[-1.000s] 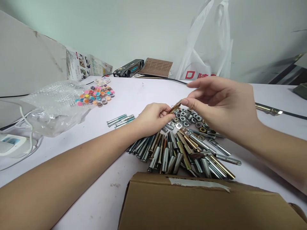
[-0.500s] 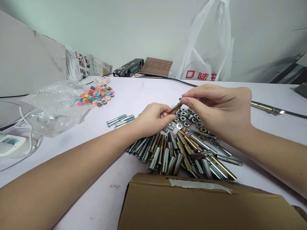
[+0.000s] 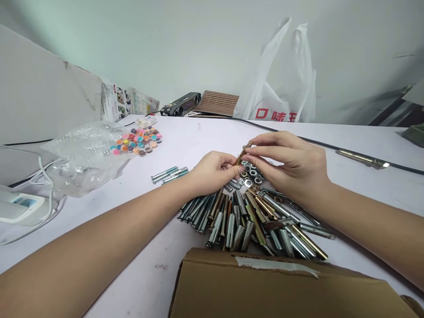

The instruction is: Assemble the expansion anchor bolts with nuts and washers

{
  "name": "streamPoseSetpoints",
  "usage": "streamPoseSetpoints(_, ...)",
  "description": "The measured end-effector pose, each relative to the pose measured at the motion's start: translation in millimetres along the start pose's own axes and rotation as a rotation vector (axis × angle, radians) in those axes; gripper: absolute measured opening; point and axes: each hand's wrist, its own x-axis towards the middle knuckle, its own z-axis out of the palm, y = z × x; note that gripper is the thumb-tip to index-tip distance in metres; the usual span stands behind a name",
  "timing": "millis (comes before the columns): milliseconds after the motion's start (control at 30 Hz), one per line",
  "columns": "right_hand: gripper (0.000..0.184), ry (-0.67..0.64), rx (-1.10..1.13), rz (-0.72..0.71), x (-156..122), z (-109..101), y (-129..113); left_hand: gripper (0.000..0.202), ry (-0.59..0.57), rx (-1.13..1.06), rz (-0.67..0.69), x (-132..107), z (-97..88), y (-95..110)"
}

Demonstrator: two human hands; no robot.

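GRIP: our left hand pinches the lower end of a tilted brownish bolt; our right hand grasps its upper end, above the table | AROUND: nuts below, partly hidden by our right hand; metal tubes nearer us; cardboard box in front | WRITING: red characters on the plastic bag, first one 口

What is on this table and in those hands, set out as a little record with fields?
Left hand: holds a brass-coloured metal piece
Right hand: fingertips on that piece's upper part
Near the hands: loose nuts and washers
In front of the box: metal bolts and sleeves, piled
Nearest the camera: cardboard box
Left side: colourful discs beside bubble wrap
Back: white plastic bag, red lettering
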Motion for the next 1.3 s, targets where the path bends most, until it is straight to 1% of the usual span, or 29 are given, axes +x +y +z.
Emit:
streamPoseSetpoints(100,0.015,0.015,-0.024,0.042,4.5,-5.5,-2.2,0.028,0.025,-0.034,-0.01,0.2,-0.4,-0.3)
streamPoseSetpoints(167,0.01,0.031,-0.067,0.106,9.4,-9.5,-0.8,0.026,0.045,-0.048,-0.015,0.7,-0.6,-1.1)
streamPoseSetpoints(200,0.009,0.016,-0.09,0.145,11.7,-10.6,1.2,0.025,0.055,-0.053,-0.021,1.0,-0.6,-1.8)
streamPoseSetpoints(233,0.01,-0.025,-0.115,0.18,13.6,-10.8,4.2,0.025,0.062,-0.06,-0.029,1.5,-0.6,-2.7)
streamPoseSetpoints(300,0.015,-0.169,-0.177,0.222,15.9,-8.1,12.8,0.026,0.069,-0.083,-0.05,2.6,-0.4,-4.5)
streamPoseSetpoints(400,0.026,-0.41,-0.303,0.206,16.7,1.5,27.5,0.026,0.073,-0.123,-0.071,4.1,0.3,-5.6)
streamPoseSetpoints(467,0.029,-0.523,-0.354,0.214,17.3,7.6,34.7,0.024,0.076,-0.135,-0.085,4.5,0.5,-4.5)
streamPoseSetpoints(533,0.029,-0.578,-0.34,0.256,18.9,10.6,38.2,0.024,0.079,-0.134,-0.089,4.3,0.5,-2.8)
streamPoseSetpoints(700,0.03,-0.611,-0.257,0.375,23.0,7.5,37.4,0.027,0.079,-0.18,-0.124,3.1,0.0,0.1)
streamPoseSetpoints(833,0.026,-0.593,-0.238,0.431,22.8,6.0,36.2,0.027,0.065,-0.199,-0.14,3.2,-0.1,-0.2)
streamPoseSetpoints(967,0.019,-0.562,-0.228,0.408,23.1,4.9,33.4,0.026,0.058,-0.191,-0.12,3.8,-0.7,-0.8)
streamPoseSetpoints(1033,0.015,-0.447,-0.186,0.415,25.0,1.5,28.4,0.027,0.057,-0.159,-0.109,3.6,-0.9,-1.0)
streamPoseSetpoints(1133,0.013,-0.194,-0.052,0.412,29.9,-6.5,15.9,0.027,0.045,-0.092,-0.081,2.6,-0.5,-1.1)
streamPoseSetpoints(1167,0.013,-0.141,0.002,0.393,31.5,-9.0,11.5,0.027,0.038,-0.071,-0.07,2.2,-0.3,-1.1)
streamPoseSetpoints(1233,0.011,-0.108,0.089,0.336,33.7,-12.4,4.3,0.027,0.027,-0.029,-0.047,1.4,0.2,-1.2)
streamPoseSetpoints(1300,0.009,-0.123,0.127,0.281,34.1,-13.4,1.0,0.028,0.022,0.008,-0.028,1.1,0.6,-1.7)
